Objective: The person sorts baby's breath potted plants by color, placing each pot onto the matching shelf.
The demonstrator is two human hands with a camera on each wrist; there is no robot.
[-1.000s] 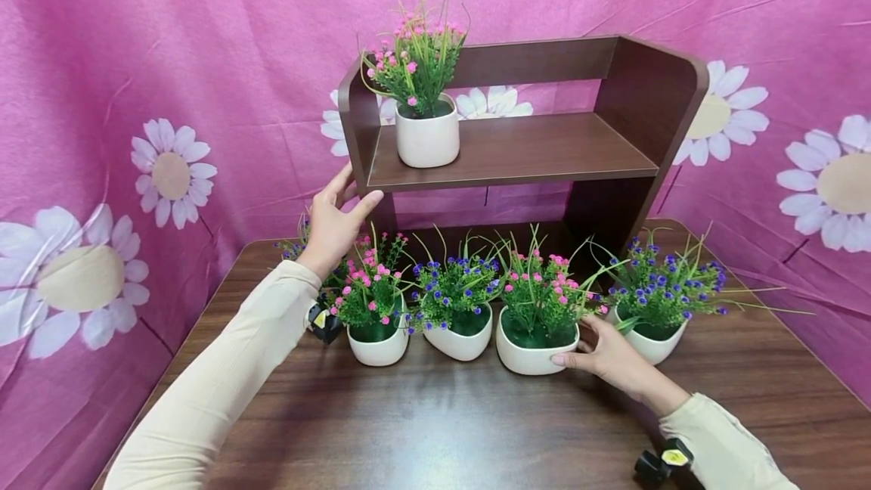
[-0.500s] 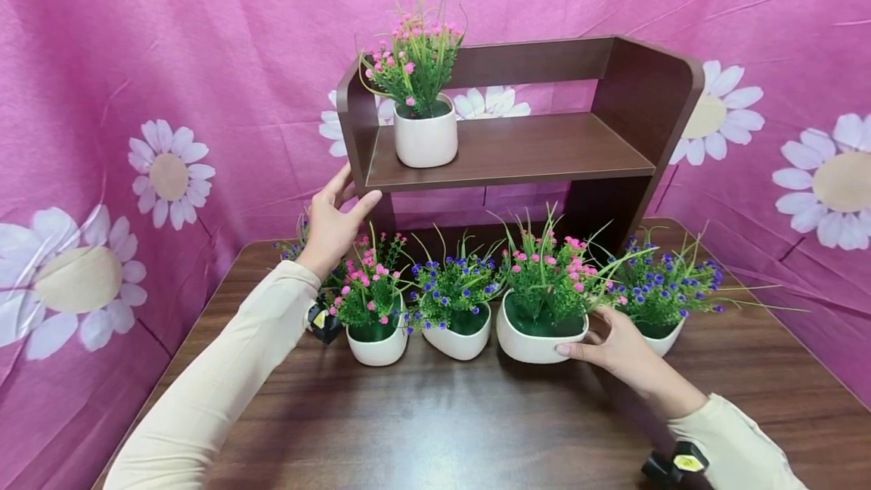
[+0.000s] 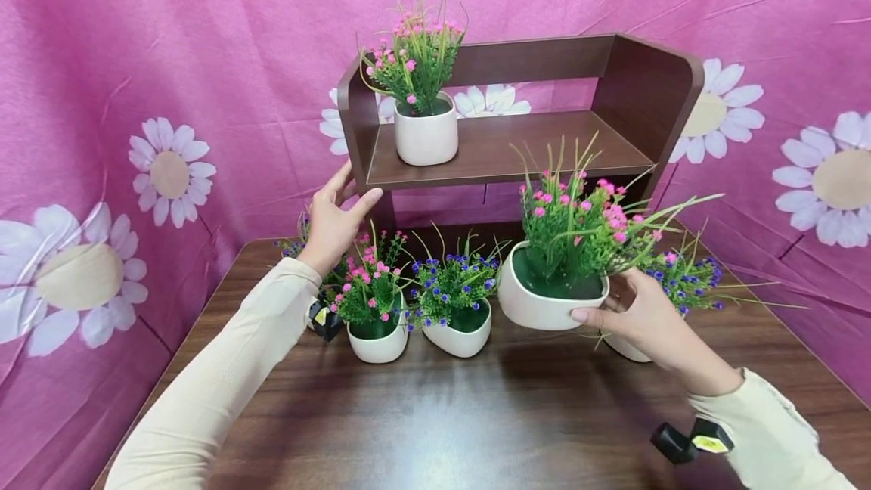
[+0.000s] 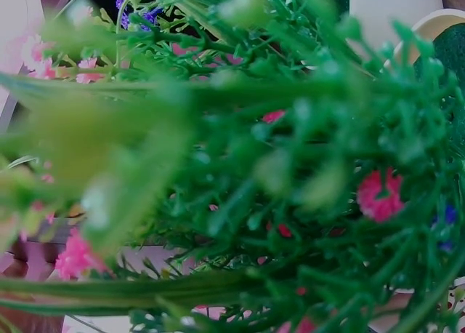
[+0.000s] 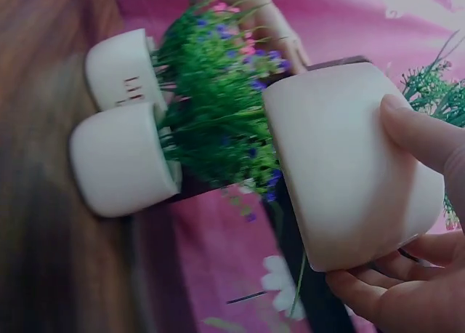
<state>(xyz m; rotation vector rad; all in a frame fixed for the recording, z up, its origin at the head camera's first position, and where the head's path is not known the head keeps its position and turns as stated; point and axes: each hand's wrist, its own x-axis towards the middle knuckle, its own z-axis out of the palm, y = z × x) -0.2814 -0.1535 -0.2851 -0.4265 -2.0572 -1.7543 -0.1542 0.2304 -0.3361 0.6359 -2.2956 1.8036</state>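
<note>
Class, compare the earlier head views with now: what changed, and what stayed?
The right hand, already gripping the pink-flowered pot, has raised it off the table and slightly rightward. The left hand still touches the left side of the shelf unit; the pot standing on it stayed put.

We saw a vivid pink fabric backdrop (image 3: 258,36) hanging in soft folds behind and along both sides, with thin creases running across it. On it we made out large printed white daisies (image 3: 169,175) with round beige centres and slim dark stems. In front of it we found a dark brown wood-grain tabletop (image 3: 320,429) with a rounded back left corner, and on its sheen we noticed a pale, blurred patch of reflected light (image 3: 435,429)
</note>
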